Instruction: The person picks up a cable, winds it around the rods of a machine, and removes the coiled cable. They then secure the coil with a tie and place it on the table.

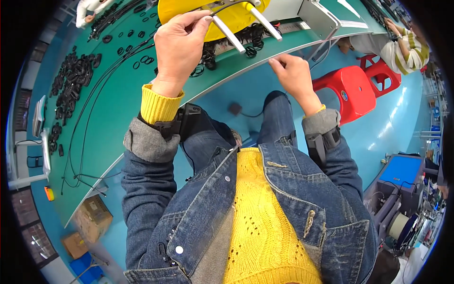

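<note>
Bench [118,94], green-topped and curving under the fisheye view, serves as landmark for all positions below.

Left hand [178,47]: raised over the near edge of the bench, back of hand toward the camera, fingers bent, thumb and forefinger pinched on the near end of a white rod [228,32]. A second white rod [263,22] runs alongside the first; both slant up toward the yellow reel [234,16] standing at the far side of the bench. A thin black wire lies across the reel near the rod ends; whether the hand also touches it cannot be told.

Right hand [294,75]: at the near edge of the bench, just right of the rods, fingers curled and fingertips meeting at the edge. What it pinches, if anything, is too small to tell.

Black cable coils [231,45]: clustered on the bench directly under the rods, between the two hands.

Heap of black rings [73,78]: far left on the bench, well apart from both hands, with loose single rings scattered between heap and reel. Long black wires trail from the heap down along the bench's left end.

Red stools [350,90]: on the blue floor, off the right side of the bench.

Another person in a striped sleeve [409,49]: seated further right along the bench.

Cardboard boxes [92,217]: on the floor below the bench's left end.
</note>
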A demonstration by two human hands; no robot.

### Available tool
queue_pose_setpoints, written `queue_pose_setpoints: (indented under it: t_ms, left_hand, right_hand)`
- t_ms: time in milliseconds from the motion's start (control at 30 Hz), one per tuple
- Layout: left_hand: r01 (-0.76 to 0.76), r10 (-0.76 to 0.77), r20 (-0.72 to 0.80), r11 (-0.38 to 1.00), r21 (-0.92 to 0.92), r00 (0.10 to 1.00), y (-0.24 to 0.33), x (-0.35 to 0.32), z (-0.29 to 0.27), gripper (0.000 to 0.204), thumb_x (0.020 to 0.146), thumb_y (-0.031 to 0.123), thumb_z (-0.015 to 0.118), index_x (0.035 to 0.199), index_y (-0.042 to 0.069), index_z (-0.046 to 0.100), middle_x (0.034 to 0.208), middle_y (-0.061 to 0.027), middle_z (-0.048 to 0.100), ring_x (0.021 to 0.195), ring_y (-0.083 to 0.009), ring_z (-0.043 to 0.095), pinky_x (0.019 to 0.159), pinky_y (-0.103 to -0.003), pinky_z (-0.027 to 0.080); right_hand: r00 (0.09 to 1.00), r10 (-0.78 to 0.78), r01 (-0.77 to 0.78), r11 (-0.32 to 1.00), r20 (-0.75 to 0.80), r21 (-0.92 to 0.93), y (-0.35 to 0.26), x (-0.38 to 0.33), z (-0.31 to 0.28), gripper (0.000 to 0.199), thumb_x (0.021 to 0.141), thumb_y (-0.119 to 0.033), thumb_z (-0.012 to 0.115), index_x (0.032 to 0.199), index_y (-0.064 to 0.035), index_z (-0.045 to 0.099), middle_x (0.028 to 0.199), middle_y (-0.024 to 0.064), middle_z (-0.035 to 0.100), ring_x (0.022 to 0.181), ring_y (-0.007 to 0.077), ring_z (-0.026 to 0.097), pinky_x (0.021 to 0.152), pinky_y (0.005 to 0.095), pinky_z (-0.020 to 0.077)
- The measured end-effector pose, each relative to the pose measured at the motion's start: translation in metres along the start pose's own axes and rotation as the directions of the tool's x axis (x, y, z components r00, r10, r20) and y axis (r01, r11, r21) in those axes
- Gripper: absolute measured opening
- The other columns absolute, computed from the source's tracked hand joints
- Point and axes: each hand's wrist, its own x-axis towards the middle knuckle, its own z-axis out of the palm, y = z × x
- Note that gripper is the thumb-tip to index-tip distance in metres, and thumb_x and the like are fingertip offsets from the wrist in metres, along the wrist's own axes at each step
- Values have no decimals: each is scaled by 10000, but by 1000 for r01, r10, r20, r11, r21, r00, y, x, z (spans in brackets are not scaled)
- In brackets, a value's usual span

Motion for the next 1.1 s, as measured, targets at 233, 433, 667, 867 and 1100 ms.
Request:
queue_pose_setpoints:
  t_ms: [233,433,667,867,1100]
  left_hand:
    - [113,-112,88,993,-15,990,23,34,-22,166,808,90,638,923,-27,663,737,-69,659,621,-86,551,583,-217,445]
    - [165,-159,75,984,-69,984,22,28,-30,148,792,66,615,883,-45,651,716,-142,656,580,-159,587,545,-258,446]
    - [112,-106,66,988,-102,992,5,23,-43,147,787,69,612,868,-49,646,699,-159,639,586,-168,597,545,-259,447]
    - [-31,30,-7,990,-140,1000,-4,-5,-43,148,786,71,608,865,-48,644,698,-165,636,595,-185,609,548,-271,456]
    - [36,-34,15,989,-143,999,-9,-40,-38,145,783,69,606,862,-46,644,720,-169,640,617,-216,627,563,-282,470]
  right_hand:
    - [955,200,-210,977,217,25,-35,-9,-16,232,812,-217,584,831,3,656,643,130,615,590,217,596,568,297,467]
    - [919,262,-283,958,295,32,-48,-16,-4,246,807,-230,576,832,1,659,679,161,626,656,292,622,628,341,483]
    - [863,323,-359,933,388,22,-46,-22,18,229,859,-199,560,866,15,642,631,36,595,564,75,533,528,222,445]
    - [875,279,-311,950,396,16,-40,-41,39,228,869,-198,554,875,15,638,633,26,583,571,70,527,530,220,443]
    - [892,231,-245,970,388,-14,-31,-69,50,221,866,-191,555,871,17,630,629,25,574,559,75,520,526,228,437]
